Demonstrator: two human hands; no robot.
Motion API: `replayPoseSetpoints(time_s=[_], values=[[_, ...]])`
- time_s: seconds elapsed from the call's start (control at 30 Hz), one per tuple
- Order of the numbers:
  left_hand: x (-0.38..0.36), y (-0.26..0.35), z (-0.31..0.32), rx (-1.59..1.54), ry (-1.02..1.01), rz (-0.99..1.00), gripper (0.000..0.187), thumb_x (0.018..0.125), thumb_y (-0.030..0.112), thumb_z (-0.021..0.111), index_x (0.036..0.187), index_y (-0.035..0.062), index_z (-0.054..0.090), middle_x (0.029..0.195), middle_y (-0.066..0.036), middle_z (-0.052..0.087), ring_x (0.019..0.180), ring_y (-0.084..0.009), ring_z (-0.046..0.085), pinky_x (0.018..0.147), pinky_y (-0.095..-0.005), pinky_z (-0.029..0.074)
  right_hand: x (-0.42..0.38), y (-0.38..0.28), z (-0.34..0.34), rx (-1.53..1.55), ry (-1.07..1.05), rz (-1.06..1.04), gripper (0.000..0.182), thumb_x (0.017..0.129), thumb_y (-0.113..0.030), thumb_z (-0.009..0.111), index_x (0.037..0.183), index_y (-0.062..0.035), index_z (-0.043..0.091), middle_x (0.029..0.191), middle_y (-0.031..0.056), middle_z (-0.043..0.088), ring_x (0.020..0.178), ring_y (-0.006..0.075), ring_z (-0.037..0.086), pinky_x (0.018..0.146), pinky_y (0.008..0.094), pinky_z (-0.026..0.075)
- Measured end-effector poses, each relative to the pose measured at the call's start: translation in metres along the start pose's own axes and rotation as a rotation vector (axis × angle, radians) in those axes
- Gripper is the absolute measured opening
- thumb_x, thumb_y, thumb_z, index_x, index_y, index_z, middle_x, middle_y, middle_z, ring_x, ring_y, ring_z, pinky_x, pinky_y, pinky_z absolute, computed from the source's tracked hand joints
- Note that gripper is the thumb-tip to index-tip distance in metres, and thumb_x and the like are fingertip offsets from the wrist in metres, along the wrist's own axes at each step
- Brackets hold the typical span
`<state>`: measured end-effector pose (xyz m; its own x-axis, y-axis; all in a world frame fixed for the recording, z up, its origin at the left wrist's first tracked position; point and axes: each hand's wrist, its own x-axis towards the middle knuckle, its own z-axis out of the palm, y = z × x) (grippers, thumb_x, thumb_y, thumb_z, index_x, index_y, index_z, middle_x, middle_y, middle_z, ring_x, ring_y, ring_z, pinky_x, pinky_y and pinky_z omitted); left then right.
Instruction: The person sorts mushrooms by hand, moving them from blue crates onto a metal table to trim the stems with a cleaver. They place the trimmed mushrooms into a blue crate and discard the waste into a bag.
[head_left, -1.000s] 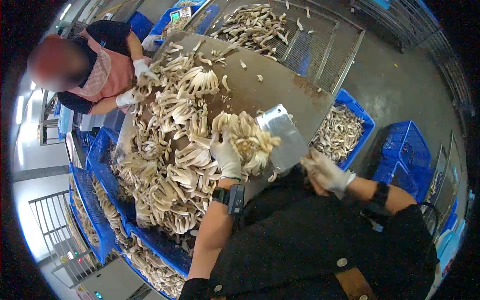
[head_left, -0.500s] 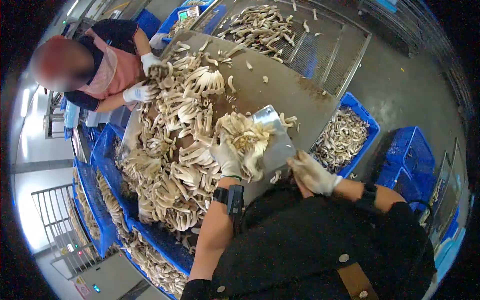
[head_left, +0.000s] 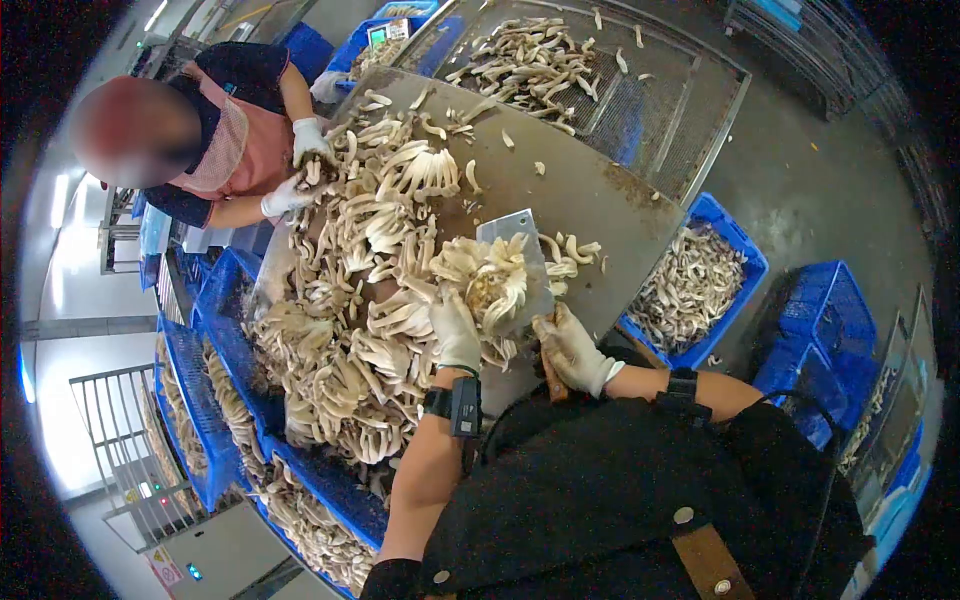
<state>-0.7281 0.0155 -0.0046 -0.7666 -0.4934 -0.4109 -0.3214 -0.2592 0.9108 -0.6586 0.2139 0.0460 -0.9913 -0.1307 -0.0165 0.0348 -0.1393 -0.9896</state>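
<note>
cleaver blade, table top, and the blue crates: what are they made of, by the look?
Cleaver blade: metal, likely steel; flat, grey, with a bright sheen. The right hand grips its handle, which looks like wood.
Table top: sheet metal, probably stainless; dull brushed grey, smeared with dirt.
Blue crates: moulded plastic, it seems; even blue colour, latticed walls.

Mushroom cluster (head_left: 492, 278): cream with tan centre. Cleaver (head_left: 520, 262) beside it: bright silver-grey. Left hand (head_left: 455, 330) and right hand (head_left: 572, 350): white gloves. Table (head_left: 590, 195): dull grey, brown-stained. Crate (head_left: 745, 265) right of table: blue. Co-worker (head_left: 225, 140) left of table: pink mesh apron over black.
</note>
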Motion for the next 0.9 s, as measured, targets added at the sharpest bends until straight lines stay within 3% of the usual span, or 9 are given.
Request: replayPoseSetpoints(time_s=[0.17,0.27,0.37,0.43,0.5,0.57,0.67,0.83,0.9], values=[[-0.004,0.02,-0.024,0.519,-0.134,0.35,0.052,0.088,0.031,0.06,0.123,-0.0042,0.045,0.112,-0.013,0.056,0.091,-0.0238,0.055,0.082,-0.0338,0.045,0.01,0.013,-0.008,0.096,-0.074,0.372,0.023,0.092,-0.011,0.052,0.11,0.0007,0.044,0.094,0.0081,0.049,0.086,0.0176,0.047,0.081,0.0336,0.043],[-0.019,0.06,-0.018,0.816,-0.074,0.818,0.07,0.085,0.036,0.064,0.136,-0.0018,0.036,0.12,-0.018,0.055,0.101,-0.0284,0.056,0.087,-0.0366,0.045,0.016,0.058,-0.027,-0.244,-0.136,-0.01,0.032,0.087,-0.014,0.056,0.111,0.0006,0.041,0.088,0.0218,0.053,0.08,0.0383,0.055,0.069,0.0419,0.046],[-0.039,0.096,0.007,1.204,-0.337,0.757,0.076,0.079,0.042,0.068,0.136,0.0027,0.038,0.12,-0.024,0.054,0.105,-0.0351,0.055,0.087,-0.0406,0.045,0.04,-0.001,-0.063,-0.842,-0.437,-0.592,0.035,0.086,-0.02,0.056,0.109,0.0019,0.041,0.089,0.0245,0.056,0.085,0.0422,0.055,0.071,0.0422,0.046],[-0.029,0.106,0.019,1.481,-0.38,0.753,0.07,0.074,0.044,0.071,0.129,0.0067,0.049,0.107,-0.024,0.06,0.099,-0.0352,0.059,0.082,-0.0419,0.048,0.056,0.006,-0.063,-0.302,-0.353,0.058,0.043,0.073,-0.007,0.057,0.114,-0.0025,0.046,0.1,0.0241,0.048,0.089,0.0428,0.051,0.075,0.0431,0.045],[-0.036,0.133,0.038,1.562,-0.429,0.642,0.063,0.075,0.043,0.069,0.124,0.0068,0.052,0.099,-0.022,0.063,0.092,-0.0341,0.062,0.078,-0.042,0.05,0.076,-0.007,-0.075,-0.392,-0.457,0.091,0.048,0.065,-0.003,0.06,0.112,-0.0045,0.049,0.108,0.0253,0.042,0.095,0.0432,0.049,0.079,0.0433,0.044],[-0.017,0.127,0.037,1.638,-0.428,0.636,0.048,0.079,0.04,0.063,0.114,0.0074,0.058,0.088,-0.018,0.067,0.083,-0.032,0.065,0.073,-0.0425,0.051,0.082,-0.039,-0.09,-0.971,-0.624,-0.46,0.041,0.065,-0.006,0.065,0.104,-0.0074,0.053,0.111,0.0258,0.04,0.099,0.0411,0.048,0.08,0.0423,0.044],[-0.023,0.134,0.031,1.715,-0.403,0.535,0.036,0.079,0.02,0.054,0.114,0.0088,0.058,0.089,-0.02,0.066,0.081,-0.0341,0.064,0.073,-0.0413,0.052,0.078,-0.038,-0.108,-0.956,-0.427,-0.583,0.042,0.065,-0.004,0.064,0.105,-0.0094,0.053,0.107,0.0228,0.039,0.091,0.0412,0.048,0.077,0.0437,0.044],[-0.019,0.092,0.001,1.792,-0.288,0.641,0.058,0.083,0.021,0.052,0.11,-0.0283,0.039,0.078,-0.025,0.064,0.066,-0.0297,0.066,0.057,-0.0358,0.054,0.023,-0.104,-0.118,-0.811,-0.36,-0.448,0.037,0.072,-0.002,0.06,0.107,-0.0068,0.051,0.097,0.0207,0.043,0.08,0.0372,0.049,0.069,0.0434,0.044],[-0.025,0.085,-0.003,1.665,-0.277,0.499,0.051,0.084,0.038,0.053,0.1,-0.0097,0.054,0.078,-0.023,0.065,0.073,-0.0345,0.065,0.065,-0.0414,0.052,0.001,-0.105,-0.112,-0.709,-0.378,-0.49,0.035,0.073,0.0,0.059,0.107,-0.0054,0.05,0.094,0.0205,0.044,0.078,0.0365,0.049,0.067,0.0424,0.044]])
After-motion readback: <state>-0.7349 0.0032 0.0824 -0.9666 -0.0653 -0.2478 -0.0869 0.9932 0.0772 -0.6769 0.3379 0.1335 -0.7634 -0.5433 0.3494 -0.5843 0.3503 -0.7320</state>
